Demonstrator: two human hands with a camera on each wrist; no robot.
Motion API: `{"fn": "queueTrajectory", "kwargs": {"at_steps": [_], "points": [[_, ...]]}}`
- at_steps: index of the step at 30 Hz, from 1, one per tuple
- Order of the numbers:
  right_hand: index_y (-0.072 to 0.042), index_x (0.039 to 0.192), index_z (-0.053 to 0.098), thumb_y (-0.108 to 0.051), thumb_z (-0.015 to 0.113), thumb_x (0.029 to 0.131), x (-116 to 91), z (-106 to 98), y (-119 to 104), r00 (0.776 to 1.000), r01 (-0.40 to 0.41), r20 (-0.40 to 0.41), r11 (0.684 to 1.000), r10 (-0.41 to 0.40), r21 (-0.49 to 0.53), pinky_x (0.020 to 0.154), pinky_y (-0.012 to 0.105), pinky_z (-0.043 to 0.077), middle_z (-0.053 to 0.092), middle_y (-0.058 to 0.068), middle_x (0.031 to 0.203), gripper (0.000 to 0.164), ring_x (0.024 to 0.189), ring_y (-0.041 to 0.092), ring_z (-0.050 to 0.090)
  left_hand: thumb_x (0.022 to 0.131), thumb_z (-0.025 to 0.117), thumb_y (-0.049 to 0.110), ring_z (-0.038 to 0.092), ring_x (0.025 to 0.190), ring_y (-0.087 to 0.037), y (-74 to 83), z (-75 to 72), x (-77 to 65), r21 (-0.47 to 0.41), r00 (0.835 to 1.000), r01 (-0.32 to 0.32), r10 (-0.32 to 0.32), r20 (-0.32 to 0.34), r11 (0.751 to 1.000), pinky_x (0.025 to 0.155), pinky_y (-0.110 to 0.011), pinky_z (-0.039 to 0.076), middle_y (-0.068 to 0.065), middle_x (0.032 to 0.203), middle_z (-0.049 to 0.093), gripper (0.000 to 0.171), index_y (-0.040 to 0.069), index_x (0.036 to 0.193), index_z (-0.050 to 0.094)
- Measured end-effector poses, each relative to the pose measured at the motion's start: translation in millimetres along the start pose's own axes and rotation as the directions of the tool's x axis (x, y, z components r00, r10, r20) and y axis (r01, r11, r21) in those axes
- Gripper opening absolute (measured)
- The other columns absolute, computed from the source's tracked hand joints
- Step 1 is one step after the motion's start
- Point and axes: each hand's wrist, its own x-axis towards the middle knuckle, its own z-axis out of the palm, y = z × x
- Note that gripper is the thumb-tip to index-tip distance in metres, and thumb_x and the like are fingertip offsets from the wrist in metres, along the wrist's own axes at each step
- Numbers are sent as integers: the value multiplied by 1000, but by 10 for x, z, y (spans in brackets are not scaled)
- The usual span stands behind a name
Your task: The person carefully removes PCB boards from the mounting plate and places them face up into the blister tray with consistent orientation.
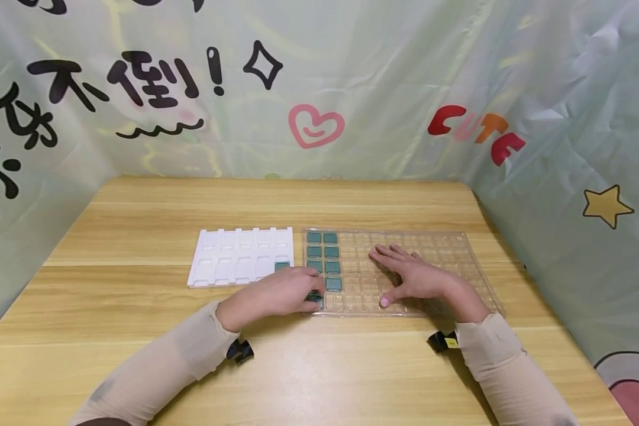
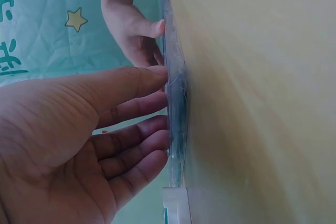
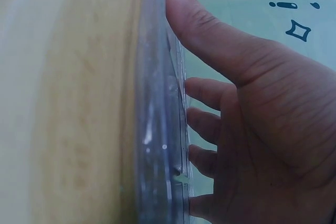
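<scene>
My left hand [image 1: 284, 290] reaches over the near-left corner of a clear plastic tray [image 1: 351, 305]. Its thumb and fingertips pinch a small green square chip [image 1: 316, 303] low in the left column, partly hidden by the fingers. Seen from the left wrist, the fingertips [image 2: 160, 139] meet the tray's top face. Several more green chips [image 1: 331, 252] fill compartments in the tray's two left columns. My right hand [image 1: 412, 278] rests spread on the tray's middle, fingers [image 3: 202, 124] and thumb pressing on its top.
Left of the clear tray, a white tray [image 1: 194, 279] with two rows of recesses lies close beside it. One green chip [image 1: 281, 266] sits in its near-right recess. The wooden table [image 1: 319, 373] meets printed fabric [image 1: 373, 154] at the back and sides.
</scene>
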Motion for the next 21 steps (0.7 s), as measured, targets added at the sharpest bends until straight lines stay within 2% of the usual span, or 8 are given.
{"fn": "queueTrajectory", "kwargs": {"at_steps": [4, 11, 17, 21], "points": [[-14, 157, 21, -61, 75, 73, 5, 11, -2, 1000, 1, -1, 1000, -1, 0, 106, 73, 3, 8, 13, 163, 110, 146, 42, -2, 88, 74, 28, 59, 87, -12, -14, 7, -7, 18, 1000, -3, 3, 9, 1000, 80, -27, 52, 3, 97, 63, 20, 14, 103, 73], [-14, 157, 21, -60, 75, 74, 5, 20, -7, 1000, 0, -7, 1000, 0, -4, 106, 73, 3, 9, 13, 162, 110, 146, 42, -1, 90, 73, 28, 61, 94, -14, -17, -10, -18, -14, 1000, 2, -2, 19, 1000, 85, -30, 52, 2, 102, 64, 21, 14, 106, 73], [-14, 157, 21, -61, 75, 74, 11, 24, -2, 1000, -1, -14, 1000, 1, -7, 106, 73, 3, 9, 13, 162, 110, 146, 42, -1, 90, 72, 26, 61, 98, -15, -107, -72, -26, -50, 1000, 6, -7, -14, 999, 90, -31, 50, 0, 107, 66, 24, 11, 109, 71], [-14, 157, 22, -61, 75, 74, 9, 27, 3, 1000, 2, -17, 1000, -2, -6, 106, 73, 3, 9, 13, 162, 110, 146, 42, -1, 89, 74, 25, 62, 97, -17, -212, -121, -36, -71, 998, 43, -46, -45, 997, 89, -33, 50, -2, 108, 66, 25, 8, 108, 71]]}}
